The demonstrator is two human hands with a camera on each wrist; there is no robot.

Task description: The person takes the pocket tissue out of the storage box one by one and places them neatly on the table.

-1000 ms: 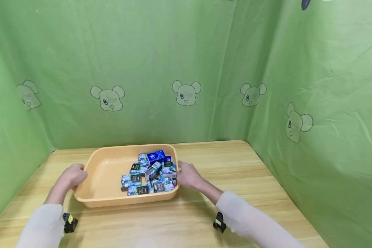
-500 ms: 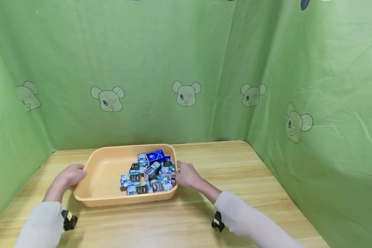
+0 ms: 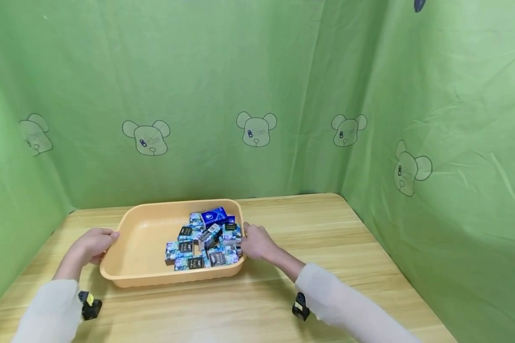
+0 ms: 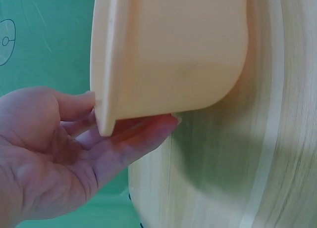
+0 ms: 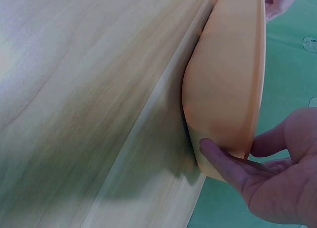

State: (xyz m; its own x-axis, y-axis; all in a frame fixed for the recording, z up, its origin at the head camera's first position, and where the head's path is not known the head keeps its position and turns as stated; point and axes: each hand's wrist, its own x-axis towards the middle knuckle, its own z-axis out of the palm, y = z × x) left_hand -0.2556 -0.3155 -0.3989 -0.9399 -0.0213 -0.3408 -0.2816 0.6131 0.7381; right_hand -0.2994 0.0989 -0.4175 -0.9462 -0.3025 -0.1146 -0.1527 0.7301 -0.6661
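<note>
An orange plastic basin sits on the wooden table, with a person's hand at each short side. The left hand has its thumb at the left rim and its fingers under the rim against the outer wall, as the left wrist view shows. At the opposite end, the right hand grips the right rim, thumb at the edge and fingers along the outside. Several small blue floral packs with black labels lie heaped in the basin's right half. A plain dark-blue pack rests on top at the back.
The light wood table extends right and forward of the basin. Green curtains printed with bear heads enclose the back and both sides, close behind the table's far edge. A black wrist device hangs below the left sleeve, another below the right.
The basin shifts very slightly left in the head view, along with the background. The left hand's thumb has straightened and the left wrist has moved a little left. The right hand keeps its hold.
</note>
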